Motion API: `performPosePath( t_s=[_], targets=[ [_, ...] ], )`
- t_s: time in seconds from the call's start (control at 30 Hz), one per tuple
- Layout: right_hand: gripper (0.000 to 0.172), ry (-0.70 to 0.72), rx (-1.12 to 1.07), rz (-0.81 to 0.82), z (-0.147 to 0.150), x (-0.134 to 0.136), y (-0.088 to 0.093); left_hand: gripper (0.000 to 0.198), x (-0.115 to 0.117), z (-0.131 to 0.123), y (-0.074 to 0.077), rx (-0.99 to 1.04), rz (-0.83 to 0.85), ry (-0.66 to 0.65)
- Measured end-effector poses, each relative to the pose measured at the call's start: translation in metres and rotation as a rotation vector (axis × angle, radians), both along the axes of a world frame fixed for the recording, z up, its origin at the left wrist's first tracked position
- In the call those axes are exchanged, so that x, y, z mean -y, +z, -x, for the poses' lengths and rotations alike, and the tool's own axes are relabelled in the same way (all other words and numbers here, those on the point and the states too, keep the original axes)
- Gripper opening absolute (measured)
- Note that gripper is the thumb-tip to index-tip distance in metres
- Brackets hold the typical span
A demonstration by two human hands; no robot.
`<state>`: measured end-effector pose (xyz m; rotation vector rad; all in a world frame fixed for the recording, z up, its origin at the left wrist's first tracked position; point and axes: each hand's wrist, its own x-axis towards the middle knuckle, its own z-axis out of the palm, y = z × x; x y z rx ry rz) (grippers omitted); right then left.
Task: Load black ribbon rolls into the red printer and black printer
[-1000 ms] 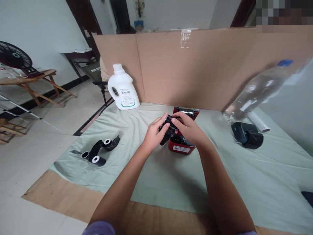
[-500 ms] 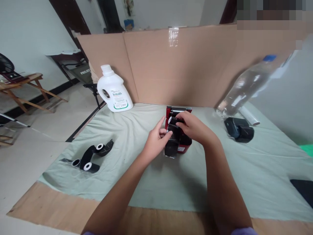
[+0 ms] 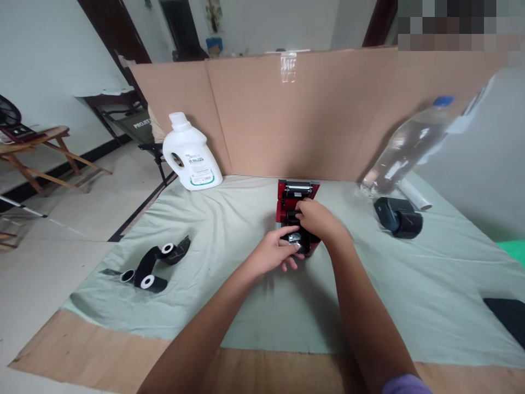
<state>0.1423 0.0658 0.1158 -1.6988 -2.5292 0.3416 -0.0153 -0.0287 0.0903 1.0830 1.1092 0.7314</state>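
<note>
A small red and black machine (image 3: 281,212) that looks like a printer stands mid-table with its lid raised, a metal roller showing in the lid. My right hand (image 3: 322,221) is closed on a black ribbon roll (image 3: 292,215) down inside the body. Its fingertips are partly hidden by the machine. My left hand (image 3: 274,249) is at the front of the machine, thumb and index finger pinching the shiny black ribbon (image 3: 294,237), other fingers loosely spread below. Most of the machine's front is covered by my hands.
Loose black ribbon rolls with white cores (image 3: 152,282) lie at left. A white detergent bottle (image 3: 197,158) stands by the cardboard screen (image 3: 262,120). At right are a clear plastic bottle (image 3: 410,145), a black roll (image 3: 410,224), a clear-wrapped tube (image 3: 416,194) and a dark flat object (image 3: 506,317).
The ribbon roll has gone down into the machine with my right hand. My left hand has moved lower and nearer, over the machine's front; the hanging black ribbon there now sits inside.
</note>
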Motion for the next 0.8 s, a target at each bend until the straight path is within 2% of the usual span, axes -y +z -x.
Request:
performPosePath(
  t_s=[0.13, 0.33, 0.5, 0.6, 0.63, 0.73, 0.8],
  targets=[
    [0.025, 0.009, 0.002, -0.013, 0.004, -0.007, -0.009, 0.061, -0.003, 0.002, -0.004, 0.028, 0.020, 0.001],
    [0.022, -0.060, -0.018, 0.017, 0.008, -0.021, -0.023, 0.059, -0.002, -0.002, 0.000, 0.082, 0.084, 0.056],
    [0.027, -0.039, -0.103, 0.076, -0.010, -0.017, -0.007, 0.059, 0.005, -0.012, 0.001, 0.150, 0.118, 0.158],
    [0.038, -0.014, -0.295, 0.149, -0.038, -0.015, 0.002, 0.048, 0.007, -0.015, 0.001, 0.140, 0.125, 0.179],
    [0.041, -0.061, -0.395, 0.120, -0.046, -0.017, 0.001, 0.044, 0.007, -0.016, 0.001, 0.129, 0.122, 0.183],
    [0.048, -0.284, -0.740, -0.109, -0.054, -0.029, -0.012, 0.034, 0.007, -0.017, 0.002, 0.098, 0.100, 0.184],
    [0.057, -0.281, -0.938, -0.180, -0.048, -0.038, -0.025, 0.032, 0.007, -0.018, 0.003, 0.078, 0.083, 0.180]
  ],
)
